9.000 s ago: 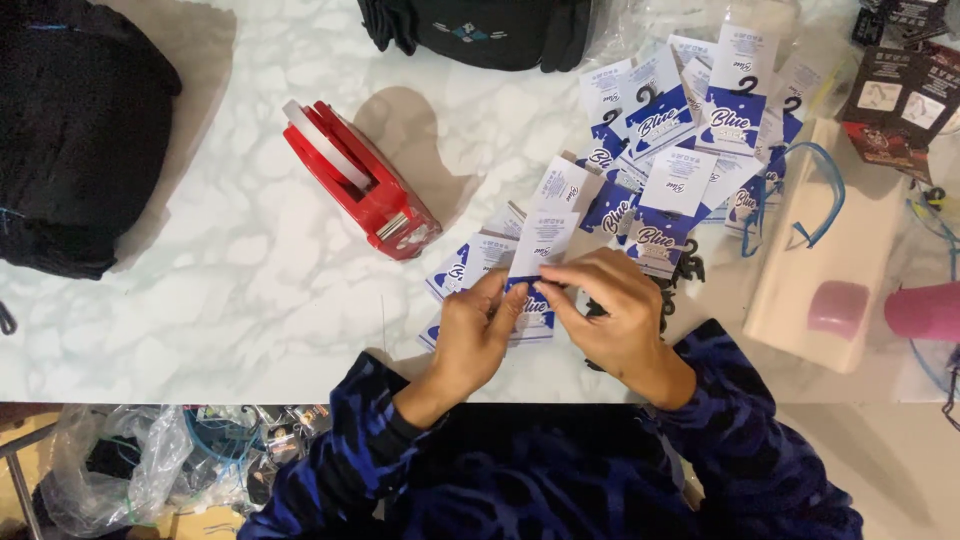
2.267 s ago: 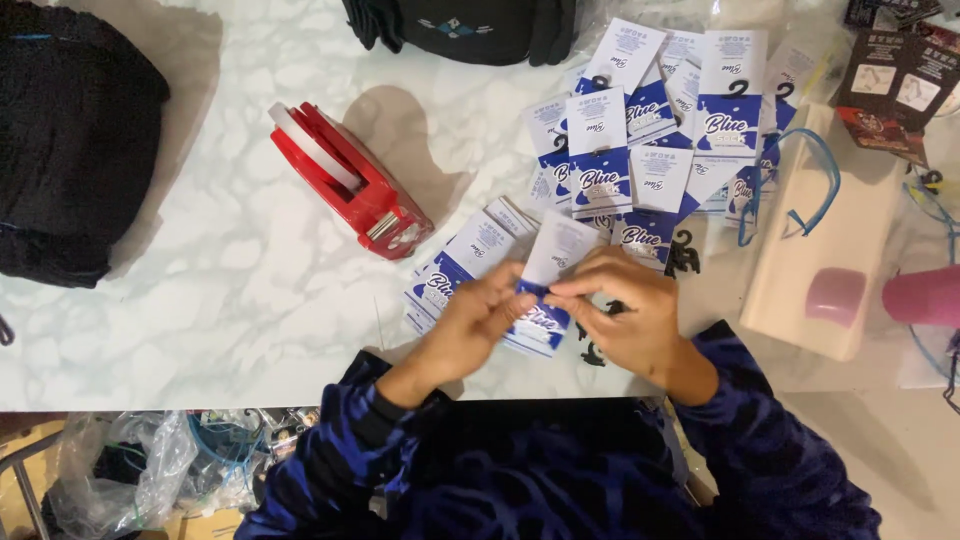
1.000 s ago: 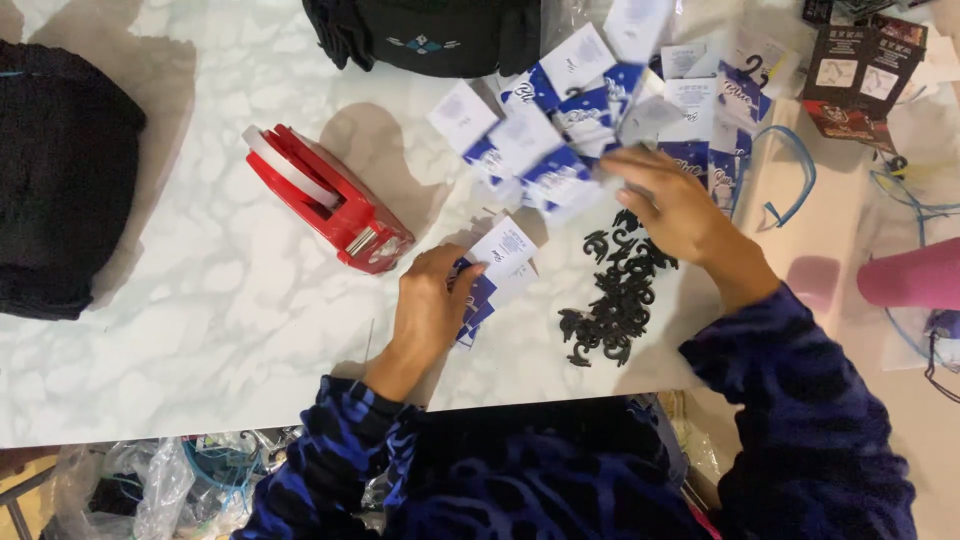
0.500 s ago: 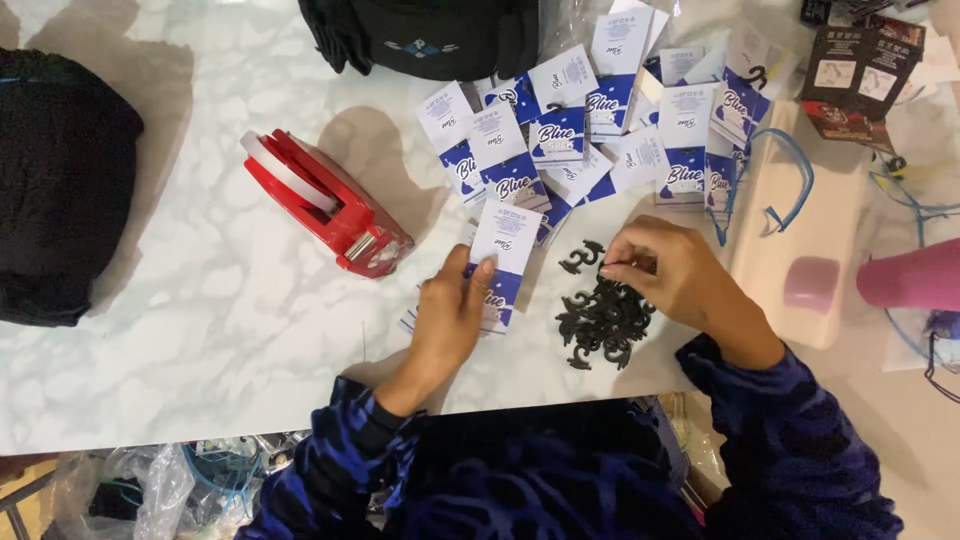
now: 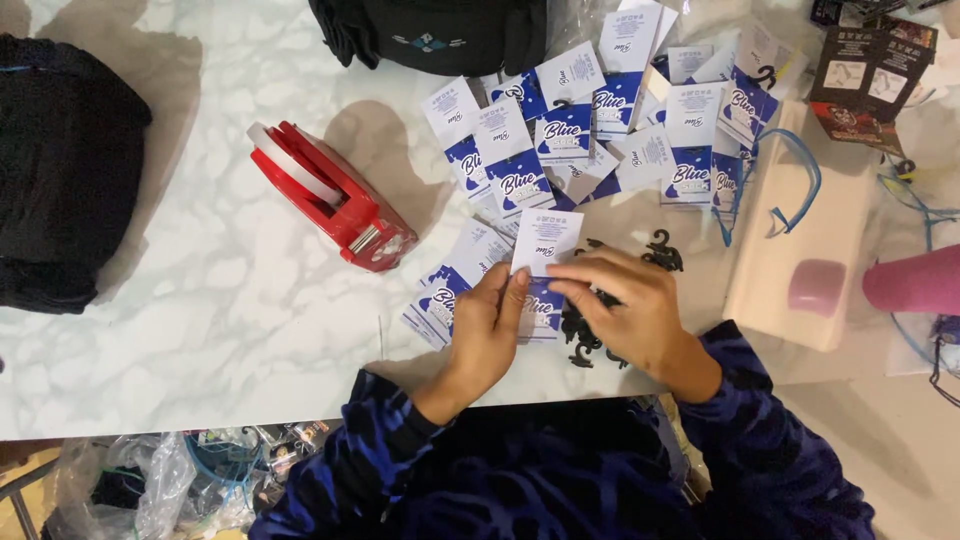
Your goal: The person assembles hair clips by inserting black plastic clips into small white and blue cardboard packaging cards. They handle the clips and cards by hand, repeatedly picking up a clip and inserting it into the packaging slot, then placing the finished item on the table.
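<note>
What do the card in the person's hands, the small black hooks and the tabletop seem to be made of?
Card: probably thin printed cardboard, white and blue, flat with crisp edges, held by both hands.
Black hooks: likely moulded plastic, all the same curled shape.
Tabletop: marble-look surface, white with grey veining and a soft sheen; stone or laminate cannot be told.
</note>
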